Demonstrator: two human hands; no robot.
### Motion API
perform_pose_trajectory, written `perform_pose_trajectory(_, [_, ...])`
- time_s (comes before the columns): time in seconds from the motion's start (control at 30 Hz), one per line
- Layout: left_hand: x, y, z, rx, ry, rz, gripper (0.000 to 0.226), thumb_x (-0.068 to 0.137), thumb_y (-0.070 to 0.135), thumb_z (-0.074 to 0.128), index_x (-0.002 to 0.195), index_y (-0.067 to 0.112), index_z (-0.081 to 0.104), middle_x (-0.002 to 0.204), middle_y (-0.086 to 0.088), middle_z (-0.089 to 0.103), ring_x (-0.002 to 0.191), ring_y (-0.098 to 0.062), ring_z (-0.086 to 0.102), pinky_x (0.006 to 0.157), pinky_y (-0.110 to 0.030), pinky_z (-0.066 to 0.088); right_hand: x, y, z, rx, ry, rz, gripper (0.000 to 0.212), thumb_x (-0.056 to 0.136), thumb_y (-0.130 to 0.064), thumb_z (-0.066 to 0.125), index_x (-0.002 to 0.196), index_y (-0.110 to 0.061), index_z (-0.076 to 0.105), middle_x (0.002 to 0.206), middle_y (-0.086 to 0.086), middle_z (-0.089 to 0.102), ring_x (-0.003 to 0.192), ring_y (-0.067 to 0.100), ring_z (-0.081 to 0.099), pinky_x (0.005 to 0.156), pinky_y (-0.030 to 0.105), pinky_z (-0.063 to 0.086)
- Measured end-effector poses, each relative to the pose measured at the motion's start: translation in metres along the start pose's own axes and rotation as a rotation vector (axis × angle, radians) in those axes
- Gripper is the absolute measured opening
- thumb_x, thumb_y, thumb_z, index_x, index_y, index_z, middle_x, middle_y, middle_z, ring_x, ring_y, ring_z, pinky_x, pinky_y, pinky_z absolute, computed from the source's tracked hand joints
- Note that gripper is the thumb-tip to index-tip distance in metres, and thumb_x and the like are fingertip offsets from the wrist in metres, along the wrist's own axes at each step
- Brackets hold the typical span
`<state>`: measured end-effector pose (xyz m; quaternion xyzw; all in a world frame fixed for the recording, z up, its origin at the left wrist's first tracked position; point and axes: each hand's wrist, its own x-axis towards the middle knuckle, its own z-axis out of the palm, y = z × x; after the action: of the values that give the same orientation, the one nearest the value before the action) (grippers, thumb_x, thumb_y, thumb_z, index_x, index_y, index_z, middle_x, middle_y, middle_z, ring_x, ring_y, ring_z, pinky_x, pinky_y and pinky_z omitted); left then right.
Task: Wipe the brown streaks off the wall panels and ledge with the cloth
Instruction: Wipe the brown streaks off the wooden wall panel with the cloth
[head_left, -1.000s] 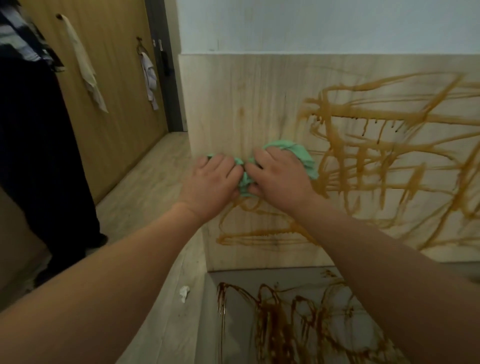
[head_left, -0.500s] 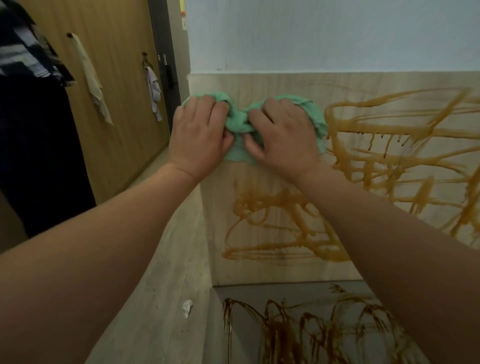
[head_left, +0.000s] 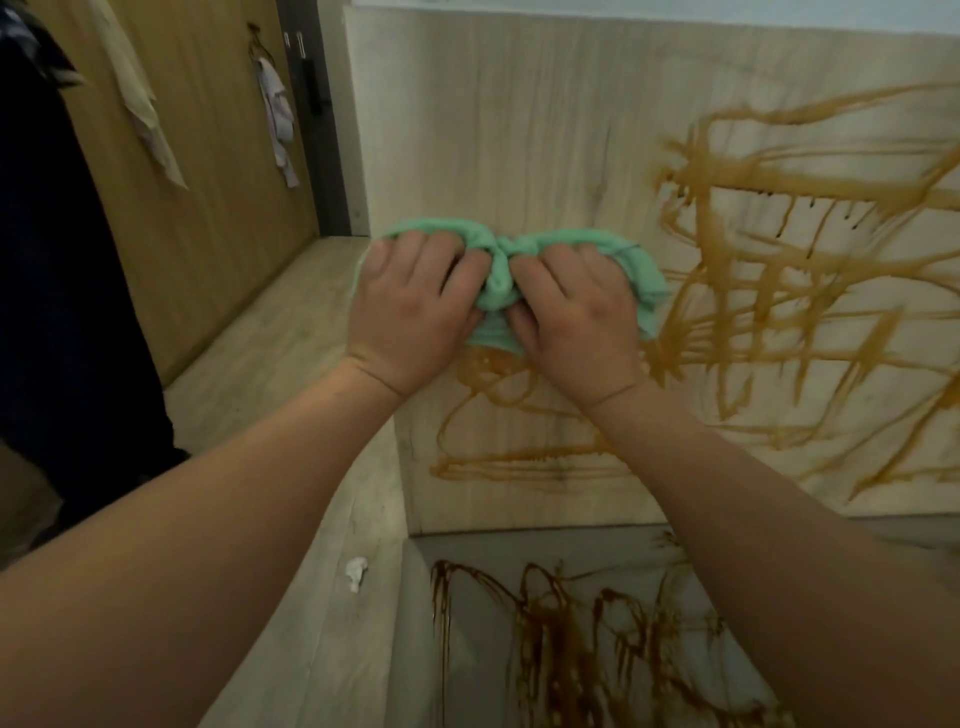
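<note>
White scrap on floor beside streaked ledge

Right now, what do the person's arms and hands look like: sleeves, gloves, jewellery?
The left hand and the right hand are bare: no gloves, rings or watch show. The left forearm and right forearm are bare too, no sleeve in view up to the picture's edge.

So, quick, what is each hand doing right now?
Left hand: grips the green cloth, pressing it against the wall panel.
Right hand: grips the green cloth too, right beside it.

Green cloth — left hand, right hand gripping
</note>
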<state>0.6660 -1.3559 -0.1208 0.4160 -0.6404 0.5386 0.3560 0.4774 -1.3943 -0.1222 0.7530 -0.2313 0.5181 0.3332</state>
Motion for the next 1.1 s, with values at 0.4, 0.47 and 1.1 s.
perform_pose_trajectory(0.4, [-0.155,0.058,-0.016,-0.179,-0.473,0.202,0.013,0.095,0.009,0.053,0.096,0.012,0.065,0.090,-0.008,0.061,0.081,-0.028,0.060,0.075,-0.041,0.049,-0.159,-0.060,0.020,0.164,-0.553,-0.081,0.018,0.082,-0.010,0.075,0.090,-0.015,0.060,0.083,0.004,0.054,0.079,0.024,0.053,0.070,0.039,0.044])
perform_pose_trajectory(0.47, [-0.151,0.058,-0.025,-0.199,-0.545,0.201,0.018,0.093,0.010,0.048,0.097,0.012,0.066,0.092,-0.007,0.062,0.083,-0.028,0.062,0.076,-0.040,0.050,-0.158,-0.057,0.012,0.192,-0.650,-0.106,0.019,0.083,-0.010,0.072,0.095,-0.015,0.059,0.087,0.003,0.054,0.081,0.024,0.055,0.071,0.040,0.050])
perform_pose_trajectory(1.1, [-0.191,0.063,-0.014,-0.261,-0.682,0.495,0.019,0.089,0.013,0.050,0.081,0.017,0.068,0.084,-0.002,0.059,0.081,-0.024,0.057,0.074,-0.036,0.046,-0.208,-0.085,0.020,0.162,-0.785,-0.049,0.025,0.085,-0.028,0.045,0.092,-0.024,0.069,0.097,-0.001,0.056,0.095,0.020,0.052,0.083,0.035,0.046])
